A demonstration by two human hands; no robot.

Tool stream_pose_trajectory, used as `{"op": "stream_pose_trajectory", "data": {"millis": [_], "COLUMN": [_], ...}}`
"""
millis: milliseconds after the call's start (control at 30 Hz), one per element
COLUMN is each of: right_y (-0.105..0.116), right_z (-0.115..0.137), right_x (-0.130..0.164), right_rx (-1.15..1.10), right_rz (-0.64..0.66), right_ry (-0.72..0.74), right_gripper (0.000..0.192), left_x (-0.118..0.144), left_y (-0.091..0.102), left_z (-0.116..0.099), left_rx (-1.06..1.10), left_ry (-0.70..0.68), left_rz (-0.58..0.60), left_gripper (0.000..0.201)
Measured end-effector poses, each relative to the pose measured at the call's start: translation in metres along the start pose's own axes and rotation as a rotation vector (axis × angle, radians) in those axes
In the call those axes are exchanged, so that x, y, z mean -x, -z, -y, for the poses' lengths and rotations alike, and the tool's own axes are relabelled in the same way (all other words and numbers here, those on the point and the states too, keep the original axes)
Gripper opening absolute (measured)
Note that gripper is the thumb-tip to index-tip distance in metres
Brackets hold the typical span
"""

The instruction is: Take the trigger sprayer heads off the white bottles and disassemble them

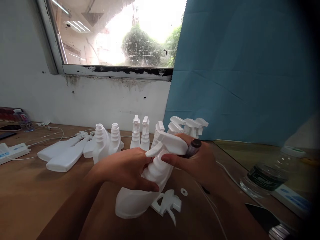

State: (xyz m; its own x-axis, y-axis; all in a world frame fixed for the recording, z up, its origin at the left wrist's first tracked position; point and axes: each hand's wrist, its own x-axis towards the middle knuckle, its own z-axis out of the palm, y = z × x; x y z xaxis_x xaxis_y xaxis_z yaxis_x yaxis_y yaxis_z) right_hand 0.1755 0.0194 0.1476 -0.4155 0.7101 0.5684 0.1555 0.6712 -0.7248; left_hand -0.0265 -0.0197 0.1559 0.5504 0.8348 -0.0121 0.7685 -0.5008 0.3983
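Clock directions taken from the held spray bottle, 12 pointing away from the wearer. White spray bottle [161, 178] is at near centre, tilted, base toward 8, top toward 1, raised above the worktop [22, 190]. Left hand [125, 171]: grip closed around the ribbed upper body, thumb across the near face. Right hand [203, 161]: grip closed on the fitted trigger head [172, 141] at the bottle's top, thumb just below it; a dark capped cylinder [193, 147] also sits in this hand. Whether the head is fully fastened: cannot tell.

At 5, a loose trigger head [170, 201] lies on the worktop, partly behind the bottle; a flat white ring [182, 191] lies at 4, near it. At 10, two open-necked bottles [100, 145] stand upright; beyond them, toward 9, white bottles lie on their sides [63, 160]. Upright bottles with heads [140, 135] stand at 11 to 12; further trigger heads [191, 124] show at 1, partly hidden by the right hand. Clear water bottle [265, 176] at 3.
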Motion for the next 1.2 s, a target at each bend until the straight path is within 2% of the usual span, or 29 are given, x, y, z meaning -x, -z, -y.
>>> {"op": "stream_pose_trajectory", "data": {"millis": [133, 300, 367, 433, 500, 600, 633, 767, 900, 1033, 1200], "right_y": [-0.001, 0.003, 0.006, 0.008, 0.009, 0.006, 0.005, 0.0, 0.002, 0.005, 0.002], "right_z": [-0.011, -0.01, -0.008, -0.01, -0.013, -0.017, -0.017, -0.011, -0.002, 0.001, 0.0], "right_x": [-0.002, 0.003, 0.004, 0.004, 0.002, -0.003, -0.004, -0.006, -0.003, -0.002, 0.001], "right_rx": [-0.099, -0.23, -0.248, -0.244, -0.233, -0.3, -0.324, -0.315, -0.286, -0.347, -0.431], "right_rz": [0.034, 0.227, 0.29, 0.308, 0.333, 0.387, 0.393, 0.337, 0.295, 0.361, 0.313], "right_ry": [-0.022, 0.171, 0.191, 0.171, 0.123, -0.028, -0.097, -0.271, -0.253, -0.22, -0.313], "right_gripper": [0.025, 0.032, 0.031, 0.035, 0.048, 0.072, 0.074, 0.049, 0.035, 0.038, 0.041], "left_x": [0.0, 0.003, 0.005, 0.007, 0.008, 0.008, 0.008, 0.008, 0.009, 0.009, 0.006], "left_y": [0.002, 0.007, 0.009, 0.01, 0.01, 0.009, 0.009, 0.009, 0.01, 0.009, 0.006], "left_z": [0.004, 0.012, 0.014, 0.014, 0.013, 0.011, 0.011, 0.011, 0.011, 0.011, 0.009], "left_rx": [0.005, 0.197, 0.192, 0.135, 0.108, 0.113, 0.111, 0.114, 0.175, 0.168, 0.152], "left_ry": [-0.01, -0.19, -0.174, -0.108, -0.047, -0.011, -0.011, -0.03, -0.071, -0.135, -0.146], "left_rz": [0.016, 0.2, 0.199, 0.147, 0.124, 0.128, 0.121, 0.077, 0.077, 0.027, -0.054], "left_gripper": [0.032, 0.025, 0.024, 0.026, 0.028, 0.028, 0.026, 0.022, 0.02, 0.022, 0.025]}}
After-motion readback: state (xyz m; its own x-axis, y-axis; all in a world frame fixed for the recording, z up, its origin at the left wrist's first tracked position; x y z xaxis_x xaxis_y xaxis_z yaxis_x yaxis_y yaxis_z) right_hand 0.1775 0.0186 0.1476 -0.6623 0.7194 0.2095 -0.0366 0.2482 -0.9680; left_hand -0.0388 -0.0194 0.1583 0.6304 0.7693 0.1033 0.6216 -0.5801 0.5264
